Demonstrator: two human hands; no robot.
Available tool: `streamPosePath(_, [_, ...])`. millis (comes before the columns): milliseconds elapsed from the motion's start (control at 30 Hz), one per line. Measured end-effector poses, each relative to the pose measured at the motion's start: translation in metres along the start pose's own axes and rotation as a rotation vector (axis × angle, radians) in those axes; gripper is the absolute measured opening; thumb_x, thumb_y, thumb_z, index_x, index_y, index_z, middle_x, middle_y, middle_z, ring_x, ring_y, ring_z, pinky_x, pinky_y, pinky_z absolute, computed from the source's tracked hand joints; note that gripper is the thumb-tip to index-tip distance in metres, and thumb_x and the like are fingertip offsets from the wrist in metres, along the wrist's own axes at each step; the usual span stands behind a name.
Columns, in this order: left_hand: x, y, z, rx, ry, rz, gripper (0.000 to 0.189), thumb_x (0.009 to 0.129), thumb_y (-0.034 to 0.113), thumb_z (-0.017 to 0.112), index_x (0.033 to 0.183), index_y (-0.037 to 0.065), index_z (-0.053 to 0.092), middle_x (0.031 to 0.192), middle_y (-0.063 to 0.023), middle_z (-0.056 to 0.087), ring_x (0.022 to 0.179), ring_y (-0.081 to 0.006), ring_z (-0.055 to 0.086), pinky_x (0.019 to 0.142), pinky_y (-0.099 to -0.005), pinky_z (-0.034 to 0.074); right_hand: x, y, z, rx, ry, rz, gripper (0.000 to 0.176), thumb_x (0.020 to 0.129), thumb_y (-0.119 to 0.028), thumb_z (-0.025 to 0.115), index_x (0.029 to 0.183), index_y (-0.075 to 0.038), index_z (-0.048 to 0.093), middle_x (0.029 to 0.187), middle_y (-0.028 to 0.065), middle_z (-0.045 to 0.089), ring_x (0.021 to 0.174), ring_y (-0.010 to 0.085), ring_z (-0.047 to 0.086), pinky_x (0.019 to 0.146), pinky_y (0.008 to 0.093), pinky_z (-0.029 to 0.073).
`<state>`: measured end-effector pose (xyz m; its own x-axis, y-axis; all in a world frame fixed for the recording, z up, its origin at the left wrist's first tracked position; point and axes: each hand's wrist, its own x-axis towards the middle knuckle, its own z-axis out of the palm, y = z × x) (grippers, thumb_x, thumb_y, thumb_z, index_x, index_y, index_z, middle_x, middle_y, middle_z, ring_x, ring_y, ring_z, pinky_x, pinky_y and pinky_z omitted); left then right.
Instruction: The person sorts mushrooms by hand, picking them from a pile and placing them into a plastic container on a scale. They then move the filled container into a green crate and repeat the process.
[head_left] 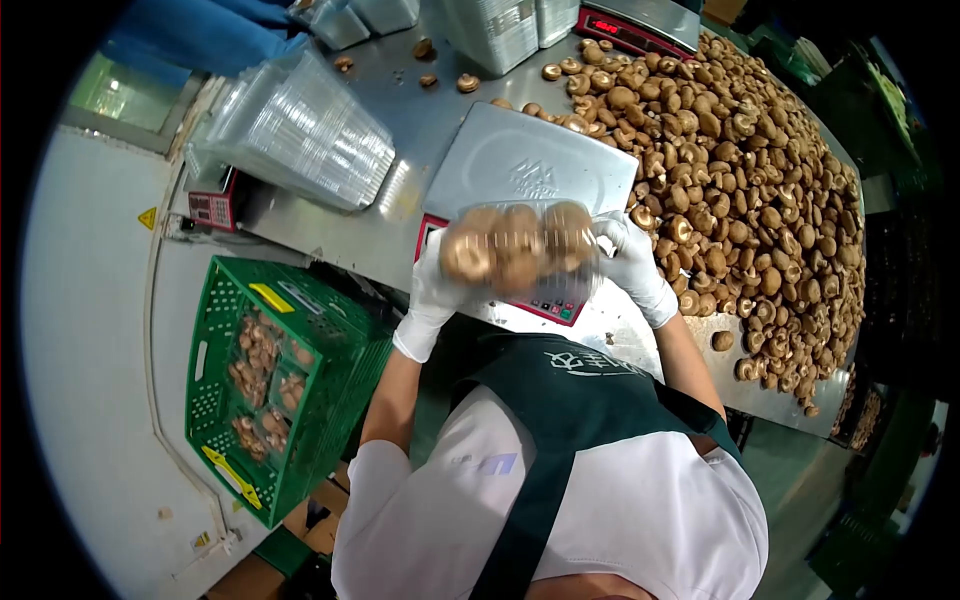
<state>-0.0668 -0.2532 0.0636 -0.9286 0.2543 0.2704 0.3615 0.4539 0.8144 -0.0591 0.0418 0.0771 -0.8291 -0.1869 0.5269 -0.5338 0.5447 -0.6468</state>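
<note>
A clear plastic tray of brown shiitake mushrooms (520,245) is held up over the near edge of a digital scale (490,150). My left hand (433,290), in a white glove, grips the tray's left end. At the right end, my gloved right hand (635,262) has its fingers closed on the tray's edge. Some blur hides the tray's lower rim. Beneath the tray, part of the scale's red-edged keypad (565,305) shows.
A large heap of loose shiitakes (740,190) covers the table's right side. Nested clear trays (310,130) lie at left, with more stacks (490,30) behind. A green crate (345,380) holding packed mushrooms stands at lower left. Another scale (640,25) is at the back.
</note>
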Motion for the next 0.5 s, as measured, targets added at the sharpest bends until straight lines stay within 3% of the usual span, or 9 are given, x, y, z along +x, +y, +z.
streamPosePath(100, [-0.007,-0.009,-0.005,0.029,0.087,0.014,0.061,0.074,0.022,0.079,0.123,0.005,0.046,0.113,-0.0126,0.062,0.098,-0.0293,0.064,0.081,-0.0356,0.053,0.008,-0.010,0.001,-0.260,-0.012,-0.290,0.036,0.060,0.001,0.072,0.092,-0.007,0.059,0.089,0.0059,0.065,0.074,0.0237,0.060,0.060,0.0339,0.050])
streamPosePath(167, [-0.015,-0.021,-0.010,0.180,0.236,0.209,0.060,0.073,0.021,0.079,0.120,0.005,0.045,0.113,-0.0134,0.062,0.101,-0.0273,0.063,0.082,-0.0348,0.052,0.008,-0.010,0.012,-0.240,-0.011,-0.303,0.035,0.061,0.001,0.072,0.092,-0.007,0.059,0.091,0.0065,0.065,0.074,0.0240,0.061,0.061,0.0339,0.050])
streamPosePath(267, [-0.027,-0.017,-0.020,0.152,0.283,0.126,0.057,0.073,0.018,0.079,0.117,0.005,0.046,0.117,-0.0142,0.060,0.101,-0.0254,0.063,0.082,-0.0325,0.052,0.013,-0.019,0.026,-0.176,-0.047,-0.311,0.034,0.062,0.001,0.072,0.093,-0.006,0.058,0.091,0.0083,0.065,0.076,0.0263,0.061,0.060,0.0346,0.051])
streamPosePath(400, [-0.050,-0.004,-0.047,0.009,0.289,0.010,0.065,0.074,0.006,0.075,0.129,0.003,0.041,0.128,-0.0124,0.055,0.106,-0.0213,0.061,0.084,-0.0293,0.050,0.017,-0.032,0.054,-0.040,-0.114,-0.169,0.030,0.063,0.005,0.068,0.089,-0.006,0.060,0.084,0.0100,0.061,0.075,0.0266,0.061,0.060,0.0337,0.050])
streamPosePath(433, [-0.055,0.006,-0.052,-0.234,0.309,-0.192,0.046,0.089,0.015,0.060,0.130,0.003,0.042,0.129,-0.0124,0.053,0.117,-0.0206,0.053,0.101,-0.0321,0.042,0.016,-0.030,0.061,0.019,-0.203,-0.118,0.031,0.062,0.005,0.067,0.090,-0.006,0.060,0.084,0.0105,0.060,0.075,0.0264,0.061,0.060,0.0332,0.050])
streamPosePath(467, [-0.058,0.002,-0.051,-0.528,0.385,-0.150,0.051,0.092,0.024,0.055,0.135,0.002,0.037,0.135,-0.0129,0.047,0.126,-0.0221,0.044,0.108,-0.0340,0.033,0.011,-0.024,0.070,0.083,-0.298,-0.075,0.032,0.062,0.006,0.067,0.091,-0.006,0.061,0.083,0.0110,0.060,0.074,0.0261,0.061,0.060,0.0327,0.049])
streamPosePath(500, [-0.064,-0.005,-0.059,-0.133,0.339,-0.078,0.067,0.080,0.018,0.068,0.137,0.002,0.035,0.137,-0.0124,0.045,0.125,-0.0209,0.045,0.106,-0.0341,0.035,0.004,-0.021,0.082,0.317,-0.408,0.184,0.028,0.065,0.003,0.069,0.091,-0.004,0.061,0.084,0.0107,0.060,0.077,0.0262,0.062,0.062,0.0318,0.049])
